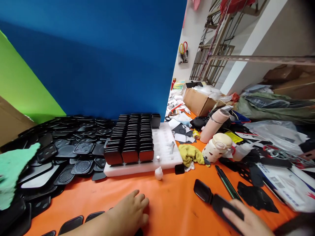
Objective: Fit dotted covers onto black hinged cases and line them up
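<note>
Right hand (242, 221) fingers grasping one black case (216, 201), left hand (129, 213) fingers released flat on orange table (172, 203)

Orange table (172, 203) bears white tray (162, 164), black parts (73, 147), yellow cloth (190, 154).

Orange table (172, 203) (black parts (73, 147)).

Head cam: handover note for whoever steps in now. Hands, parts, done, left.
Left hand: flat on the orange table, holds nothing.
Right hand: fingers rest on a black case lying on the table; grip unclear.
White tray: left rows filled with black pieces, right slots bare.
Loose black shells heaped at left.
Done: part of the tray filled. Left: the bare slots.
</note>
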Demonstrator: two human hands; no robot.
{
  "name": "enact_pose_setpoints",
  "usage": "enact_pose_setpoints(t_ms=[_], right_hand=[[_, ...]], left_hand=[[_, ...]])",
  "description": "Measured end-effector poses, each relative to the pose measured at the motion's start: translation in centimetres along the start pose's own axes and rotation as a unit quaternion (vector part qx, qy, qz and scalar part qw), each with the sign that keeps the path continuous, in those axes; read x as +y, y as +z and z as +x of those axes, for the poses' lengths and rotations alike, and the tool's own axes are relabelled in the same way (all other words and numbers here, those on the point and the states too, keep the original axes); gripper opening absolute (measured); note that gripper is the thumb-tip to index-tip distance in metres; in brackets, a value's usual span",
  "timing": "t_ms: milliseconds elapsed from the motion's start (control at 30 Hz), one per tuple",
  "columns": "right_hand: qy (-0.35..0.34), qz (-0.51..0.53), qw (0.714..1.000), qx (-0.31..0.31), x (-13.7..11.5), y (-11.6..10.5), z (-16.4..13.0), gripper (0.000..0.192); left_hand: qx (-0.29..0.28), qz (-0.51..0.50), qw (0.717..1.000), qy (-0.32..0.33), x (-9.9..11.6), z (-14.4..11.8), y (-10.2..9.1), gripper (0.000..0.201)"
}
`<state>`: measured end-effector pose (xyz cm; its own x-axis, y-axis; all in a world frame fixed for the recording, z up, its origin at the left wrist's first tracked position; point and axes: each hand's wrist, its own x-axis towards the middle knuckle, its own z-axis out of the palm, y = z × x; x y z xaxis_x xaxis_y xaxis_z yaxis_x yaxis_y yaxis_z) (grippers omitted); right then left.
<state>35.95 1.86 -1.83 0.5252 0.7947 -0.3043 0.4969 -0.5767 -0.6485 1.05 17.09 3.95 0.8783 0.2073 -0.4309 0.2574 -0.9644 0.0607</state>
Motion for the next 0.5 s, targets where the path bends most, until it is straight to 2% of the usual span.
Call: enact_pose_setpoints(t_ms=[67, 133, 233, 300, 367, 500], right_hand=[[0.029, 0.085, 0.996, 0.016, -2.7, -1.9, 0.9, 0.040], [-0.002, 0.168, 0.985, 0.048, -6.3, -3.7, 2.3, 0.041], [-0.088, 0.298, 0.947, 0.078, -12.4, -5.4, 5.2, 0.040], [-0.136, 0.325, 0.932, 0.085, -16.1, -5.6, 7.5, 0.031], [-0.172, 0.334, 0.925, 0.059, -19.0, -5.2, 9.7, 0.027], [-0.212, 0.325, 0.921, 0.041, -22.4, -4.0, 12.5, 0.022]], left_hand=[[-0.002, -0.021, 1.000, -0.002, -0.5, -0.2, -0.1, 0.045], [-0.014, -0.035, 0.999, -0.008, -0.9, -0.1, -0.1, 0.051], [-0.040, -0.027, 0.999, -0.016, -1.2, 0.2, -0.1, 0.059], [-0.039, -0.023, 0.999, -0.016, -1.3, 0.4, -0.3, 0.060], [-0.033, -0.026, 0.999, -0.018, -1.2, 0.4, -0.6, 0.052], [-0.013, -0.032, 0.999, -0.038, -1.2, 0.1, -1.0, 0.033]])
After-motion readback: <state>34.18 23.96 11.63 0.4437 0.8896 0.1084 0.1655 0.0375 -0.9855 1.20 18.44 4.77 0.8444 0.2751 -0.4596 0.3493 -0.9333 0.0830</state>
